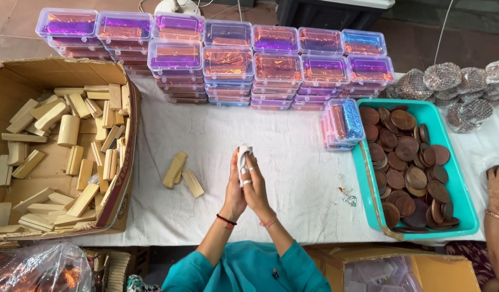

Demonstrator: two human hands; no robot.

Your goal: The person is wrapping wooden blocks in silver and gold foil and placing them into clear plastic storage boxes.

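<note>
My left hand [234, 186] and my right hand [256, 186] are pressed palm to palm above the white cloth-covered table [292, 162]. Between them sticks out a small piece of white cloth or paper [243, 157], held by both hands. Two or three pale wooden blocks [182, 174] lie on the cloth just left of my hands. A large cardboard box [60, 146] at the left holds several more of the same blocks.
Stacks of clear plastic cases with purple and orange foil [227, 59] line the far side. A teal tray [449, 162] of brown round discs sits at the right, with wrapped disc bundles [455, 89] behind. Another person's hand [498, 189] rests at the right edge.
</note>
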